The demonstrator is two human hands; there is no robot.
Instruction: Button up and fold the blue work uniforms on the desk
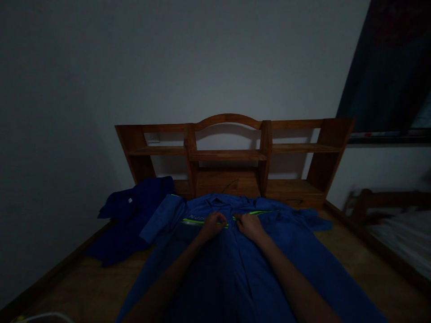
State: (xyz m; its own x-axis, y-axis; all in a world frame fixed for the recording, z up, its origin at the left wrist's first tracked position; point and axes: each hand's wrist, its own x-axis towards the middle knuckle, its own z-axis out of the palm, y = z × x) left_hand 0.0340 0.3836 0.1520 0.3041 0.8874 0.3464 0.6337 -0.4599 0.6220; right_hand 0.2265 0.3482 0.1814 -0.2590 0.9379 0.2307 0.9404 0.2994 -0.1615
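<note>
A blue work jacket (286, 242) lies spread out with its collar at the far end. Pale lettering and a yellow-green stripe run across its chest. My left hand (213, 225) rests at the chest by the front opening, its fingers curled together; what they hold, if anything, is too dark to see. Just across the opening, my right hand (251, 225) pinches the jacket's front edge near the stripe. A second, darker blue garment (141, 202) lies crumpled to the left, touched by neither hand.
Behind the jacket stands a wooden headboard shelf (229, 155) against the pale wall (215, 58). Wooden boards (111, 287) lie beneath the clothes. A dark curtain (380, 67) hangs at upper right, above another wooden frame (387, 197). A white cord (50, 315) shows at lower left.
</note>
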